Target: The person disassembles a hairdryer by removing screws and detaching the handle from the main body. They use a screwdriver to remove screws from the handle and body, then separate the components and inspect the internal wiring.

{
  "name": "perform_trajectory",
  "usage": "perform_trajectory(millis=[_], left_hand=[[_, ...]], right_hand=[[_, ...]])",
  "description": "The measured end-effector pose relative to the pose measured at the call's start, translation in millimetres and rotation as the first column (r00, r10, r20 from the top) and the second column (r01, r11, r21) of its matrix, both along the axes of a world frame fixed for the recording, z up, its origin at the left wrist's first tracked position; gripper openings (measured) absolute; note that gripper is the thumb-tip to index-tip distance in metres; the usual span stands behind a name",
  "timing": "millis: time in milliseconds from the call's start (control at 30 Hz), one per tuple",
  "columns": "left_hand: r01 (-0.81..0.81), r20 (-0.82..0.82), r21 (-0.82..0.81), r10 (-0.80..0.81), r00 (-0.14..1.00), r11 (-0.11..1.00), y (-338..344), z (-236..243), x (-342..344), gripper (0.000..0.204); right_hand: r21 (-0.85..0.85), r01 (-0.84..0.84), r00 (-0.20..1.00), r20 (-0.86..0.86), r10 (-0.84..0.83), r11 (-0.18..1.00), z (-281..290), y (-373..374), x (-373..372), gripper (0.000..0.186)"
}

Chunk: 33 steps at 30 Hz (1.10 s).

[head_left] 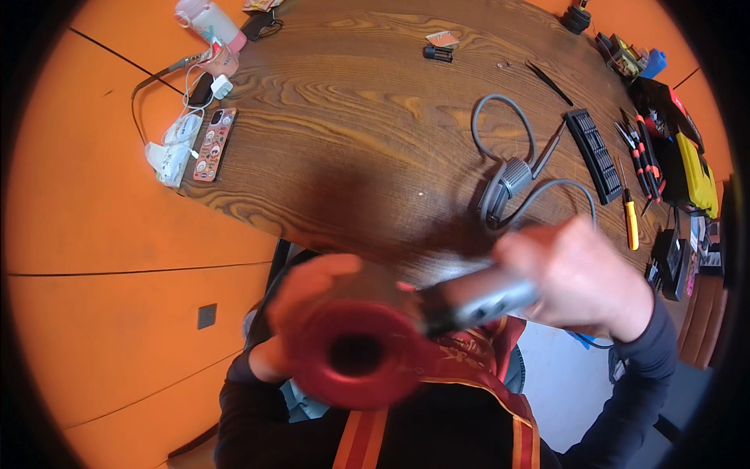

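Close below the view, over the table's near edge, is a hair dryer with a dark red ring-shaped head [351, 352] and a dark hole through its middle. My left hand [305, 301] is wrapped around the far left side of that head. A silver-grey cylinder [480, 299], which looks like the dryer's handle, slants up to the right from the head. At its outer end my right hand [566, 270] is closed, smeared by motion. Whether the cylinder is joined to the head cannot be told. Beyond my right hand, a grey cable [476, 125] with a ribbed grey block [514, 178] lies coiled.
On the wooden table's [344, 94] right side lie a black bit case [594, 152], a yellow-handled screwdriver [631, 223], red-and-black pliers [647, 160] and a yellow-black bag [695, 176]. Left are a phone [214, 144], tissue pack [173, 148], charger [222, 86] and bottle [209, 23].
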<state>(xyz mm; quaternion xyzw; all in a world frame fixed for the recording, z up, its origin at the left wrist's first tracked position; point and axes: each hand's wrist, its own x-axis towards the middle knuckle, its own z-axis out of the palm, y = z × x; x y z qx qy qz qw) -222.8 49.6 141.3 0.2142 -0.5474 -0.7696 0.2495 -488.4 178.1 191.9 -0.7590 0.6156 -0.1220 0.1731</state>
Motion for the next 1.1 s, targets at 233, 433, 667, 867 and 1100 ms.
perform_trajectory(millis=[233,433,667,867,1100], left_hand=[[-0.106,-0.117,-0.825,0.016,0.993,0.555,-24.0,-12.5,3.5,0.109],[-0.067,0.032,-0.754,0.138,0.99,0.654,-21.1,-14.2,7.7,0.114],[-0.067,0.121,-0.823,0.29,0.949,0.564,-19.1,-2.5,7.4,0.087],[-0.332,-0.095,-0.74,0.398,0.913,0.584,-62.7,-31.3,26.1,0.087],[-0.069,-0.045,-0.966,0.1,0.994,0.248,-135.9,-40.6,26.0,0.093]], right_hand=[[-0.108,0.047,0.984,-0.164,-0.064,0.993,7.4,0.1,-21.9,0.027],[-0.099,0.044,0.988,-0.14,-0.058,0.994,9.6,-1.4,-29.6,0.026],[-0.068,-0.001,0.989,-0.145,-0.009,0.998,20.4,1.6,-43.4,0.034],[-0.158,0.273,0.934,-0.191,-0.3,0.949,31.5,23.4,-75.2,0.036],[-0.047,0.343,0.926,-0.148,-0.347,0.938,15.9,19.8,-92.3,0.033]])
